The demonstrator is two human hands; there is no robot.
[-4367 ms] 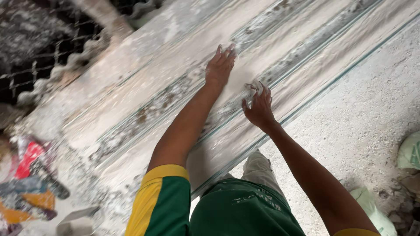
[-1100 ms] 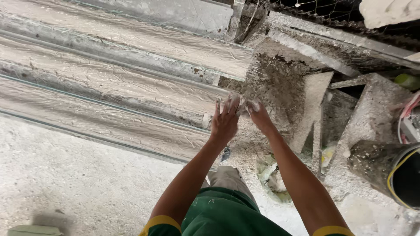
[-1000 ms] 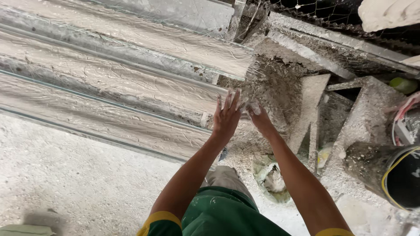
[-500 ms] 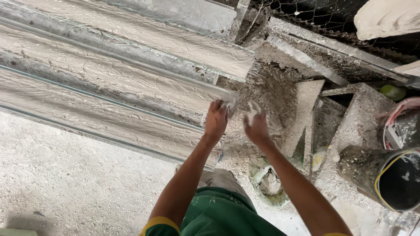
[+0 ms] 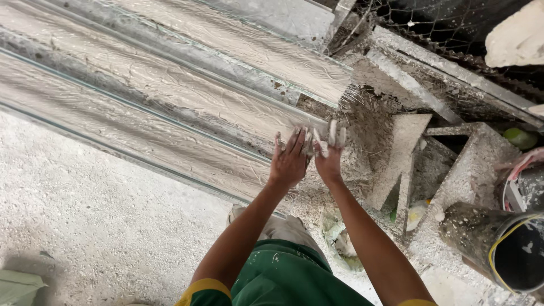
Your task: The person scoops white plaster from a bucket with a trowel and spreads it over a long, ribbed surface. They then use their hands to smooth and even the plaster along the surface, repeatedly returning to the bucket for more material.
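Observation:
Long plaster moulding strips [image 5: 170, 96] with fibre set in them lie side by side on a bench, running from the upper left toward the middle. My left hand [image 5: 290, 160] rests flat with spread fingers on the end of the nearest strip. My right hand [image 5: 330, 154] is beside it, plaster-coated fingers raised at the strip's end edge. Both hands are smeared with white plaster. Whether the right hand pinches any fibre is unclear.
A dark bucket with a yellow rim [image 5: 501, 249] stands at the lower right. Plaster-caked wooden frames [image 5: 408, 158] lie right of the strips. Wire mesh [image 5: 453, 28] is at the top right. The floor [image 5: 85, 226] is crusted with white plaster.
My view shifted from the strips' middle to their right end. Over the last second both hands moved together at the strip's end, the left hand pressing flat and the right fingers lifting.

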